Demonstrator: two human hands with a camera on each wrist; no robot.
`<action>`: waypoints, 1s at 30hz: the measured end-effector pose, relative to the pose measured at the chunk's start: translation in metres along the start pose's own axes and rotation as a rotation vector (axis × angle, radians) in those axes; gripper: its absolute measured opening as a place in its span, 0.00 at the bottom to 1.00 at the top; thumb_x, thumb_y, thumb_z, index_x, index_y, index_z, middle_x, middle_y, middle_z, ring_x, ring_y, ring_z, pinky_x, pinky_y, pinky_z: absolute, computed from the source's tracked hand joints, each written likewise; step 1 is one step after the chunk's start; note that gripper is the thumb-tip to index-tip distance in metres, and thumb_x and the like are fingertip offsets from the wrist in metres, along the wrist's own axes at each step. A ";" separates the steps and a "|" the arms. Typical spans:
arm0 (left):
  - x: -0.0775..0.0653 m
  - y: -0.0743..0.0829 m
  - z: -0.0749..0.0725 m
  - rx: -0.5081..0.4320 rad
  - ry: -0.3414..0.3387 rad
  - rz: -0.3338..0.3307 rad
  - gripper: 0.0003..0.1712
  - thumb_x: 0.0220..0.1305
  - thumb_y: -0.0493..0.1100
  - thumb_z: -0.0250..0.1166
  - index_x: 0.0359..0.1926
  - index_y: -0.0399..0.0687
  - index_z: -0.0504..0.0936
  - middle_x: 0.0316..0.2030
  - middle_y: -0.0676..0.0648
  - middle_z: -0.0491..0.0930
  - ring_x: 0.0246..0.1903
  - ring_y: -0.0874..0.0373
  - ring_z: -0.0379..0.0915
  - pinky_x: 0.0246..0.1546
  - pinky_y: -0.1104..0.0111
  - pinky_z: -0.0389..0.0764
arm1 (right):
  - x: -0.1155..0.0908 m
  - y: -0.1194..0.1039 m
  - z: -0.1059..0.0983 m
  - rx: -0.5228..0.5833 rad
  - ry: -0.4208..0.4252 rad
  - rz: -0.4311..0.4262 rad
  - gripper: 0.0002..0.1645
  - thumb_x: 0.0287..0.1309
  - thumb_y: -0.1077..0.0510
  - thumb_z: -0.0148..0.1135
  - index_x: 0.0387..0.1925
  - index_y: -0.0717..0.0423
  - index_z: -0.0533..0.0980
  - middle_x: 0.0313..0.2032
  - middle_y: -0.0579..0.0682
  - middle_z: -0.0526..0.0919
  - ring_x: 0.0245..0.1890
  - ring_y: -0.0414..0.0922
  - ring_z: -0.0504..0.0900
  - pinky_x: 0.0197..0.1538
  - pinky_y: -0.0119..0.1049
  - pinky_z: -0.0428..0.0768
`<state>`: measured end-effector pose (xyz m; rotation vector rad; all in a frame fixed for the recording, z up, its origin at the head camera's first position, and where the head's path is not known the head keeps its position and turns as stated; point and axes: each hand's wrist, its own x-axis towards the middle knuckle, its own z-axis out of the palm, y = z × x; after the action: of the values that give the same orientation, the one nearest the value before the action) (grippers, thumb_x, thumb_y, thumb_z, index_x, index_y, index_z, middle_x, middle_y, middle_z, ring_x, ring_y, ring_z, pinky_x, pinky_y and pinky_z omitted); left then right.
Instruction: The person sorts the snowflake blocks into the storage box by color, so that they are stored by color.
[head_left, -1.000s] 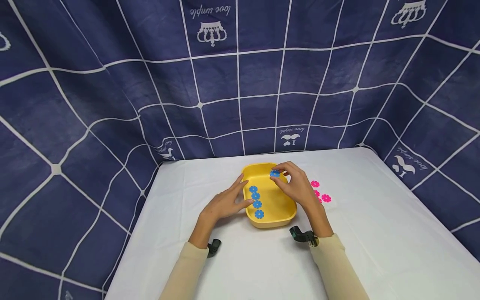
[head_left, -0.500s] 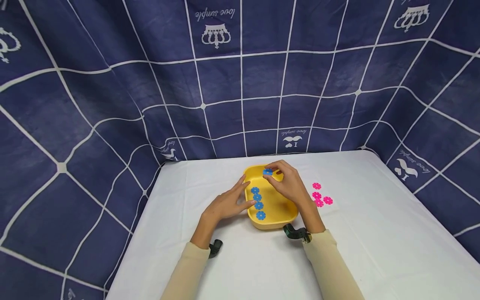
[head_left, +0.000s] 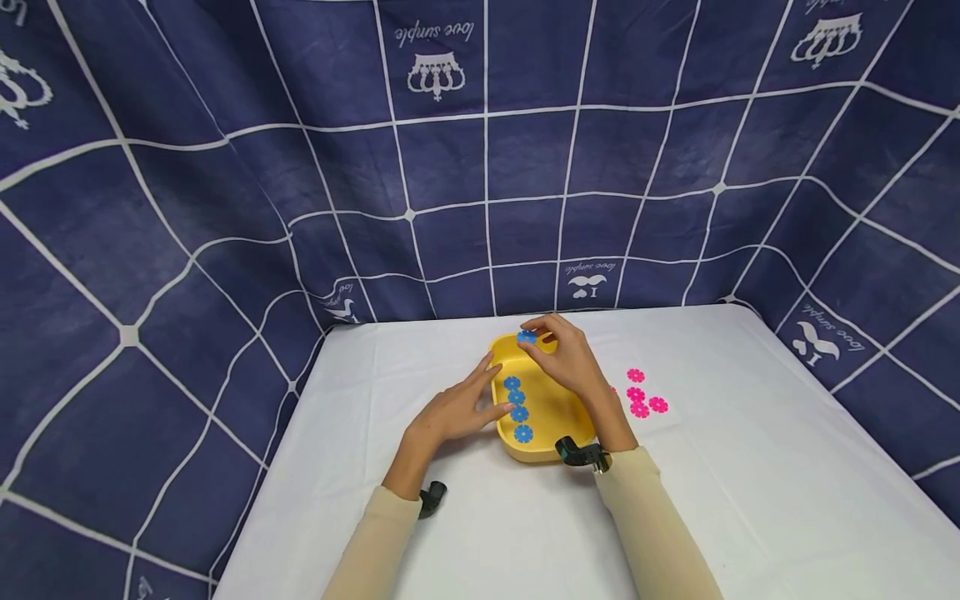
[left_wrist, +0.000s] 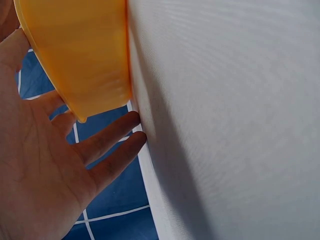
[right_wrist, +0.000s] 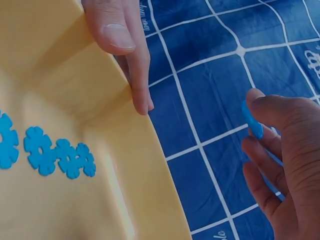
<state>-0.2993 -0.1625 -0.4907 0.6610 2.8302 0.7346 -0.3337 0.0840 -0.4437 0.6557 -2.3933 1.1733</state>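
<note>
A yellow plastic tray point(head_left: 555, 408) stands on the table, with several blue flower-shaped plastic discs point(head_left: 522, 433) in a row along its left side. My left hand point(head_left: 456, 410) rests at the tray's left rim, its fingers spread and fairly straight; in the left wrist view the left hand point(left_wrist: 37, 165) has fingers beside the tray's outer wall point(left_wrist: 80, 55). Above the tray's far end, my right hand point(head_left: 566, 358) pinches one blue flower disc point(head_left: 527, 337) between thumb and fingertips. The right wrist view shows that pinched disc point(right_wrist: 252, 120) nearly edge-on.
Several pink flower discs point(head_left: 635, 376) lie on the white-covered table point(head_left: 495, 533) to the right of the tray, one partly hidden behind the right forearm. A dark blue curtain point(head_left: 525, 158) with white lines hangs behind the table. Each wrist carries a black camera mount point(head_left: 577, 452).
My right hand has carried the pinched blue disc leftward and slightly away over the tray's far end. The left hand stays at the rim. The whole view has shifted slightly.
</note>
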 end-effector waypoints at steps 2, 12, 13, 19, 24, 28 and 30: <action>0.000 0.000 0.000 0.003 0.000 -0.004 0.55 0.69 0.83 0.53 0.87 0.68 0.53 0.87 0.65 0.37 0.75 0.40 0.69 0.70 0.39 0.74 | 0.005 0.000 0.002 0.001 -0.016 0.002 0.18 0.67 0.56 0.77 0.55 0.56 0.85 0.49 0.52 0.88 0.50 0.50 0.86 0.57 0.50 0.88; -0.001 0.000 -0.002 -0.018 0.006 0.016 0.55 0.72 0.78 0.57 0.88 0.64 0.48 0.87 0.63 0.37 0.76 0.42 0.67 0.70 0.41 0.74 | 0.019 0.012 0.020 0.019 -0.079 0.089 0.17 0.69 0.56 0.75 0.55 0.57 0.85 0.52 0.55 0.88 0.51 0.53 0.87 0.57 0.51 0.87; -0.001 0.000 -0.002 -0.018 0.008 0.020 0.56 0.72 0.78 0.57 0.88 0.63 0.48 0.87 0.63 0.38 0.76 0.41 0.67 0.70 0.41 0.74 | 0.019 0.014 0.023 0.020 -0.091 0.104 0.17 0.69 0.55 0.74 0.55 0.57 0.85 0.52 0.55 0.88 0.51 0.53 0.87 0.58 0.51 0.87; -0.002 0.000 -0.002 -0.002 0.009 0.024 0.58 0.71 0.80 0.55 0.89 0.62 0.44 0.86 0.64 0.37 0.74 0.40 0.69 0.68 0.42 0.76 | 0.020 0.024 0.035 0.017 -0.141 0.154 0.16 0.68 0.55 0.75 0.54 0.57 0.86 0.51 0.54 0.89 0.50 0.53 0.87 0.57 0.51 0.87; -0.001 -0.001 -0.002 -0.009 0.012 0.016 0.58 0.72 0.79 0.56 0.89 0.63 0.43 0.86 0.64 0.37 0.74 0.41 0.69 0.68 0.41 0.76 | 0.024 0.028 0.043 -0.020 -0.180 0.187 0.15 0.69 0.55 0.75 0.53 0.56 0.87 0.52 0.53 0.89 0.51 0.53 0.87 0.60 0.50 0.86; -0.001 -0.001 -0.001 -0.013 0.004 0.009 0.58 0.71 0.79 0.56 0.89 0.65 0.43 0.86 0.65 0.37 0.74 0.40 0.70 0.68 0.40 0.76 | 0.025 0.031 0.047 -0.033 -0.233 0.214 0.14 0.68 0.56 0.74 0.51 0.57 0.87 0.51 0.53 0.90 0.51 0.53 0.87 0.61 0.49 0.85; 0.000 0.000 0.000 -0.011 0.001 0.006 0.58 0.70 0.80 0.55 0.89 0.66 0.43 0.86 0.65 0.37 0.75 0.40 0.69 0.68 0.39 0.75 | 0.026 0.033 0.049 -0.029 -0.261 0.222 0.14 0.69 0.56 0.74 0.51 0.58 0.87 0.50 0.54 0.90 0.51 0.53 0.87 0.62 0.48 0.85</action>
<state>-0.2992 -0.1632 -0.4906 0.6683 2.8243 0.7516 -0.3808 0.0558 -0.4790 0.5755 -2.7566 1.2006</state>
